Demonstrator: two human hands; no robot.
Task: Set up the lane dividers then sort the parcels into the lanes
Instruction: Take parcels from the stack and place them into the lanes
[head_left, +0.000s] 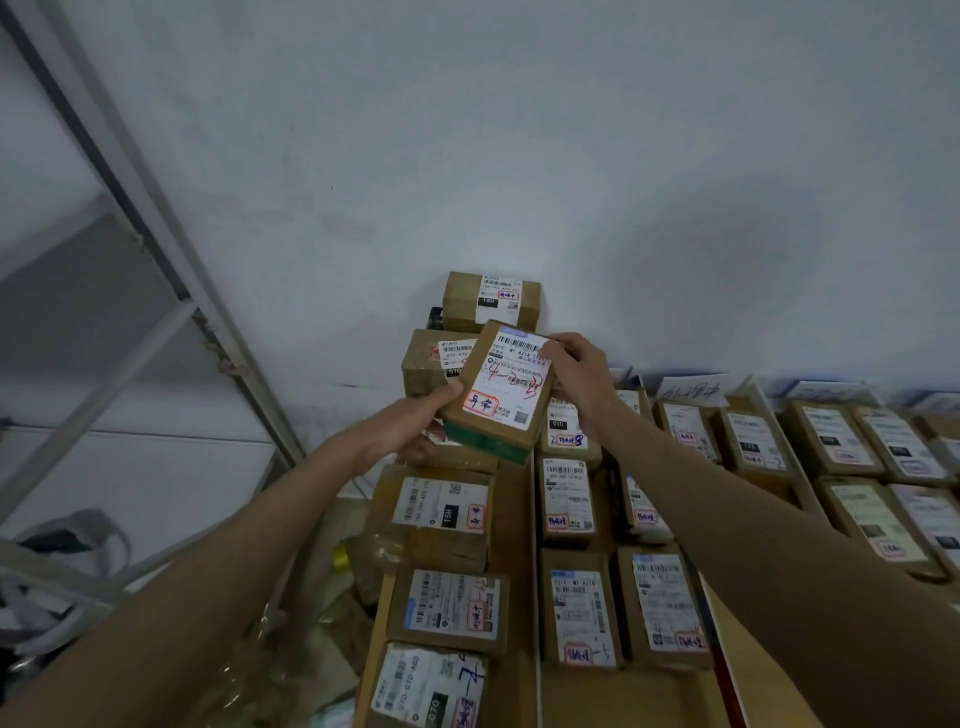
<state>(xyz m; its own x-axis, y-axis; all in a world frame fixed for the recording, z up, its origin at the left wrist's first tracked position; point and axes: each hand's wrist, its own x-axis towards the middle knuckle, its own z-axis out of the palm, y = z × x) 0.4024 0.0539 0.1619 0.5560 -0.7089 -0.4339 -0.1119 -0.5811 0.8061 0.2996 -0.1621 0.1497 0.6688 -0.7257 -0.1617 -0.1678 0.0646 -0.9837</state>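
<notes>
Above cardboard rows, both hands grip a flat, paper-labelled cardboard parcel (501, 387).

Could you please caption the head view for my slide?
Both hands, left hand and right hand, hold a labelled brown cardboard parcel above sorted parcel rows.

I see it all through the one wide-angle camera on my head, looking forward and down. My forearms come in from the lower corners, my left hand (415, 415) and right hand (576, 382) meeting close at frame centre. Wall (519, 130) fills the upper half; edges bend outward.
</notes>
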